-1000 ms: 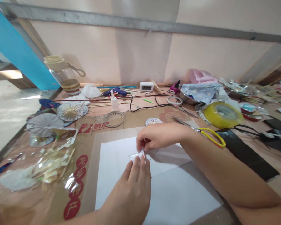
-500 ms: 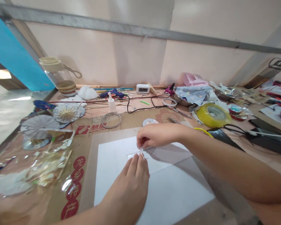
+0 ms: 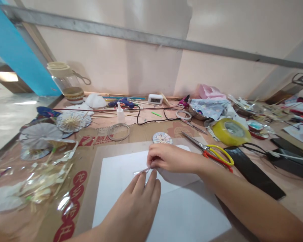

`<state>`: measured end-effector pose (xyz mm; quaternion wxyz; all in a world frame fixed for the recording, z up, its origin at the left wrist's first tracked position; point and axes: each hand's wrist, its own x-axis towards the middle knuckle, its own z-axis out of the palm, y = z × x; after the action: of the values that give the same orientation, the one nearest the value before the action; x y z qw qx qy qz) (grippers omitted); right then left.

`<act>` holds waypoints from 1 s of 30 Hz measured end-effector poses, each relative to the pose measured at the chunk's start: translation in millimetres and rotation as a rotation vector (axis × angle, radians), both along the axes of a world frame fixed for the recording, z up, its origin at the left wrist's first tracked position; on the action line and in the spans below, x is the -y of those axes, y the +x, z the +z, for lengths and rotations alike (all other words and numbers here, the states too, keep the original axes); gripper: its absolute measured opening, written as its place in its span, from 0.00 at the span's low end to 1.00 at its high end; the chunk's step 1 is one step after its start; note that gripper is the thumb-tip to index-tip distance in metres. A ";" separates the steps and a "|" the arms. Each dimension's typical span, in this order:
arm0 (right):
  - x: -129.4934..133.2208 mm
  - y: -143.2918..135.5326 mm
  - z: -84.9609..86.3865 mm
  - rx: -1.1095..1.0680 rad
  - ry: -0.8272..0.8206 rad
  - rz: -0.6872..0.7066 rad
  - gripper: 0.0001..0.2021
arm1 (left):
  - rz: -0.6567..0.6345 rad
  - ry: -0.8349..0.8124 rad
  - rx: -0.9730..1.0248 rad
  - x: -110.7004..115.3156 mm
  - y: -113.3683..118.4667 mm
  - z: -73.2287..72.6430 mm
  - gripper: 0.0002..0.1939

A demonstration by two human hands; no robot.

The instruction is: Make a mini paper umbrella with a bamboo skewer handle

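The grip of the right hand (image 3: 168, 159) is closed, its fingertips pinched together at one end of a small clear strip (image 3: 140, 171); whether they hold it I cannot tell. The left hand (image 3: 135, 205) is open, fingers extended beside the strip, which lies over white paper (image 3: 184, 215). Beyond are a round pleated paper piece (image 3: 162, 138) and, rightward, scissors (image 3: 209, 148) and yellow tape (image 3: 231, 131) on the counter (image 3: 151, 117).

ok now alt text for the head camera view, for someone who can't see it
Left hand and right hand meet over white paper on a cluttered table, fingertips at a small clear strip. Red-and-yellow-handled scissors and a yellow tape roll lie to the right, pleated paper discs to the left.
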<state>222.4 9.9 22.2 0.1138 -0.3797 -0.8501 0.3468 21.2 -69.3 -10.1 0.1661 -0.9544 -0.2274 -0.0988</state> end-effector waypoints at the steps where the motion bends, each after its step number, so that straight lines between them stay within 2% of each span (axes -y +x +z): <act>1: 0.1 1.5 2.3 0.000 -0.010 0.007 0.08 | -0.001 0.001 -0.003 -0.4 -0.2 -0.2 0.20; 5: -2.3 12.4 15.6 0.042 -0.125 0.070 0.08 | -0.019 -0.009 0.010 -1.0 -1.1 -0.9 0.20; 8: -4.6 20.5 19.8 0.022 -0.199 0.064 0.09 | -0.039 -0.020 0.011 -1.9 -1.0 -0.6 0.19; 11: -4.3 20.9 15.0 -0.005 -0.168 0.023 0.12 | -0.039 -0.025 0.005 -3.6 -0.6 -0.2 0.19; 16: -1.9 15.6 7.3 0.083 -0.064 -0.035 0.06 | -0.051 -0.016 0.002 -4.8 -0.8 1.4 0.20; 25: -5.0 29.9 19.5 0.132 -0.108 0.058 0.06 | -0.030 -0.018 -0.012 -3.4 -1.2 2.7 0.23; 30: -3.9 28.2 21.7 0.112 -0.100 -0.023 0.09 | -0.038 -0.003 -0.016 -2.3 -1.3 2.3 0.21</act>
<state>250.6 13.8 43.8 0.0511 -0.4136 -0.8321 0.3659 19.9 -67.0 -7.8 0.1647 -0.9595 -0.2081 -0.0940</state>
